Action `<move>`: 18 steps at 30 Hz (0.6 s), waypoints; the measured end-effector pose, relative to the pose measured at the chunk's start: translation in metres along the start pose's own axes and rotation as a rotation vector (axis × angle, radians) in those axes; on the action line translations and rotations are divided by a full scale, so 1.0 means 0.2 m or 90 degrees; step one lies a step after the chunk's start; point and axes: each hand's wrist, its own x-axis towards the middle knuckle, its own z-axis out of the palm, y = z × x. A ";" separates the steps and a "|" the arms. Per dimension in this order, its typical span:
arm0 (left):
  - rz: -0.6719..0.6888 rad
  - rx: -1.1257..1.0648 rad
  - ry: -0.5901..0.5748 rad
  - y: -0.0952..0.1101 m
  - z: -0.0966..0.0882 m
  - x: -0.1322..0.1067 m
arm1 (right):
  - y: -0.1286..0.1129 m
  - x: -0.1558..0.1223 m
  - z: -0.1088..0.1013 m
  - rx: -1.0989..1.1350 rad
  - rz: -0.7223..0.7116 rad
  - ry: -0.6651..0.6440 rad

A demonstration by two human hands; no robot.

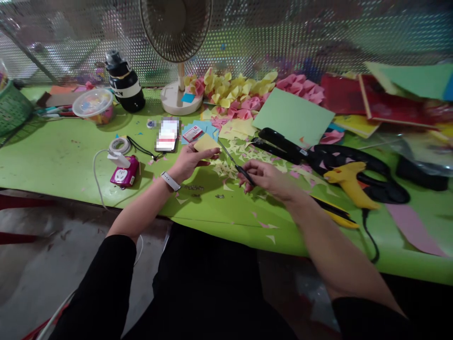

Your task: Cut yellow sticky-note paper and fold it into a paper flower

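My left hand (193,160) pinches a small yellow paper square (206,142) just above the green table (63,160). A white watch sits on that wrist. My right hand (269,179) is closed round the black handles of a pair of scissors (235,164). Their blades point up and left toward the yellow paper and stop just short of it. Yellow and pink paper scraps (262,156) lie scattered under and around both hands.
Folded yellow and pink paper shapes (240,94) pile behind, beside a fan base (177,97), black bottle (125,85) and lidded tub (94,105). A yellow glue gun (348,182), black stapler (283,144) and green card (293,115) lie right. A phone (167,134), tape roll (119,144) and pink charger (124,174) lie left.
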 end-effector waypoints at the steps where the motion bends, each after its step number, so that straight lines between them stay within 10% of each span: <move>1: -0.002 0.002 -0.002 0.00 0.00 0.00 | -0.01 0.00 0.00 0.000 -0.001 -0.003; 18: -0.025 0.018 -0.062 0.00 0.01 -0.02 | 0.03 0.00 0.01 -0.036 -0.002 -0.021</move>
